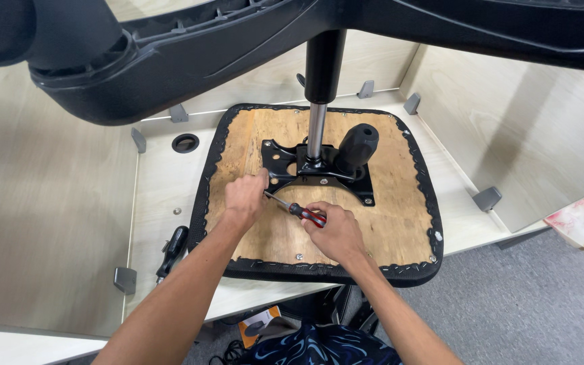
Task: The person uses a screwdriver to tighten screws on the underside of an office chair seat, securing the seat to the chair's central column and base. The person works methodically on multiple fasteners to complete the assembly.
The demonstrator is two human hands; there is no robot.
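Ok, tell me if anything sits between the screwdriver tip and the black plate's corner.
Nothing visible does. The screwdriver, held in the right hand, reaches the black metal plate beside the left hand; the fingers hide the exact contact point.

The light here is bright, even and soft, coming from overhead, so my arms cast only faint shadows on the wooden seat board (pixel 386 223). A broader grey shadow lies on the pale panel (pixel 508 135) at the right. The metal rod (pixel 316 132) shows a thin streak of glare, and the black plate (pixel 346 177) has small highlights. The chair base (pixel 170 61) close to my head looks dark, oversized and slightly soft. Straight desk edges bow outward toward the corners. My left hand (pixel 246 196) and right hand (pixel 336 230) are sharp, with no motion blur.
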